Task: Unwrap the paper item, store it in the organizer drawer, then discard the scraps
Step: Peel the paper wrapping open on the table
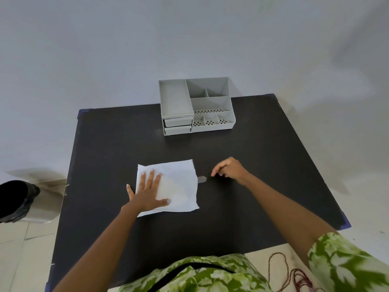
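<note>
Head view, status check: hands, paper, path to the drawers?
Left hand flat on white paper. Right hand loosely curled beside small grey piece. Organizer drawers shut; black table between bare.

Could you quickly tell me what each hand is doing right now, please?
Left hand: open, pressed flat on the white paper.
Right hand: fingers curled, just beside a small grey strip; whether it grips anything cannot be told.
</note>
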